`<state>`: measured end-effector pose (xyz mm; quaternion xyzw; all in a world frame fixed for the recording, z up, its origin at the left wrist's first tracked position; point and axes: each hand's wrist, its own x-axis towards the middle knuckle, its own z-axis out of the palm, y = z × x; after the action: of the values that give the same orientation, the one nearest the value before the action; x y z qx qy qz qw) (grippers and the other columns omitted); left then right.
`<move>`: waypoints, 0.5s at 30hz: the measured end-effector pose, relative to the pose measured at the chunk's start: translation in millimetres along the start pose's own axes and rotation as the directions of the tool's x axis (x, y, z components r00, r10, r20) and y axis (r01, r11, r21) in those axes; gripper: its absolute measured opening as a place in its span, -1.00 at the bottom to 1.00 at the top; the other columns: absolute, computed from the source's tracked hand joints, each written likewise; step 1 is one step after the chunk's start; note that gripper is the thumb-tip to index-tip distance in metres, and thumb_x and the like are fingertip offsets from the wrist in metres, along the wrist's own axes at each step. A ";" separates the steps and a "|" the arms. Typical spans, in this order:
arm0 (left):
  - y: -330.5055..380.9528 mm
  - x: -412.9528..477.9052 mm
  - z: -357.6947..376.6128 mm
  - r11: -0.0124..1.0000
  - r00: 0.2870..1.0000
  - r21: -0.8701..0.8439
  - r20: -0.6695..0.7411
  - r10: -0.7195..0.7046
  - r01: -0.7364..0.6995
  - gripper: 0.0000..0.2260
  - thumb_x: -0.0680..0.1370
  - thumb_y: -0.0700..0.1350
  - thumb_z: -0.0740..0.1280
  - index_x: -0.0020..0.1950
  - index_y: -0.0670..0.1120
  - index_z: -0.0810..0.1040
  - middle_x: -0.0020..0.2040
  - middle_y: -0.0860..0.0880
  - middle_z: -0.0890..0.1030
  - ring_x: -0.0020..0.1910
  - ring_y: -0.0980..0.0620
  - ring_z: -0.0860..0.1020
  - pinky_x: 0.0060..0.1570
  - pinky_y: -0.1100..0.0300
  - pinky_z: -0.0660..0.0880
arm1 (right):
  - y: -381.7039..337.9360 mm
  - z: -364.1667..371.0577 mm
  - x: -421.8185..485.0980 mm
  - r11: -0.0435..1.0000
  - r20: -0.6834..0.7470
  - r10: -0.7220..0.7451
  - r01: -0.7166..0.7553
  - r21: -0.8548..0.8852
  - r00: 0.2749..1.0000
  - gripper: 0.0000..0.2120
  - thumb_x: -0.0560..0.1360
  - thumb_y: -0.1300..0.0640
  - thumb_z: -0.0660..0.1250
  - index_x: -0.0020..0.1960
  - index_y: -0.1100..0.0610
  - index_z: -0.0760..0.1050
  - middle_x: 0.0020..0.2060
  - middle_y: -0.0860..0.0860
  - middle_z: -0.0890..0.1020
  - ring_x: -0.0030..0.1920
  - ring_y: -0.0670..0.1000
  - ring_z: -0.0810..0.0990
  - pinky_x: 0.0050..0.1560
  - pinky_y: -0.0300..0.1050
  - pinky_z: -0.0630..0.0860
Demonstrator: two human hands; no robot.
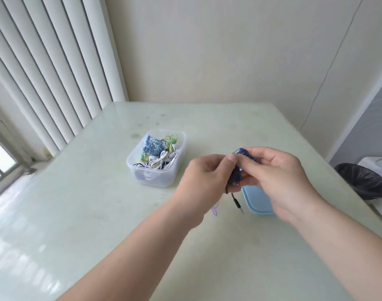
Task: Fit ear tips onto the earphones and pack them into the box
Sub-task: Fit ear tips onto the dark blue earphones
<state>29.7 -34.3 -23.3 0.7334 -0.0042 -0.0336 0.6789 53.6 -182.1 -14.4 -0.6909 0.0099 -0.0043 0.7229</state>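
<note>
Currently my left hand (204, 173) and right hand (279, 177) both pinch the blue earphones (244, 152): light, limp cord, best gripped at the coiled bundle, I judge.

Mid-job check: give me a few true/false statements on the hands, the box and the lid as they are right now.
1. The left hand and right hand both grip the dark blue earphones above the table. True.
2. The clear box is empty. False: it holds bundled earphones in several colours.
3. The light blue lid is on the box. False: it lies on the table under the right hand, apart from the box.
4. A jack plug hangs below the hands. True.
</note>
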 end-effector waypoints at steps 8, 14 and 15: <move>42.7 18.2 -89.4 0.992 0.945 0.097 -0.310 0.102 -0.076 -0.93 0.59 -0.21 0.42 -0.02 -0.11 0.71 -0.16 -0.21 0.73 -0.22 -0.04 0.67 0.12 0.00 0.63 | -24.0 68.6 32.5 0.992 0.127 0.020 -0.004 -0.126 0.992 -0.81 0.66 0.00 0.30 0.00 0.03 0.66 0.00 0.00 0.73 -0.15 0.01 0.62 -0.20 -0.02 0.54; 31.2 56.3 -133.0 0.872 0.927 0.454 -0.374 0.001 0.183 -0.86 0.49 -0.18 0.43 -0.13 -0.27 0.64 -0.33 -0.20 0.68 -0.50 0.06 0.59 -0.43 0.34 0.43 | -16.1 81.2 28.2 0.986 0.157 0.114 -0.093 -0.135 0.981 -0.85 0.63 0.08 0.35 -0.01 0.13 0.64 0.05 0.16 0.71 -0.21 0.02 0.64 -0.31 -0.04 0.52; 25.2 60.1 -133.3 0.817 0.932 0.530 -0.363 -0.021 0.225 -0.87 0.42 -0.17 0.43 -0.21 -0.24 0.61 -0.35 -0.21 0.66 -0.50 0.00 0.57 -0.41 0.30 0.43 | -14.2 81.4 26.8 0.984 0.161 0.129 -0.105 -0.146 0.979 -0.85 0.63 0.09 0.36 -0.01 0.14 0.64 0.04 0.16 0.71 -0.22 0.01 0.64 -0.33 -0.05 0.52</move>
<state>98.0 93.3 9.3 0.8939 0.1519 0.0518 0.4187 82.2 -102.0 3.2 -0.7349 -0.0105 0.0979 0.6710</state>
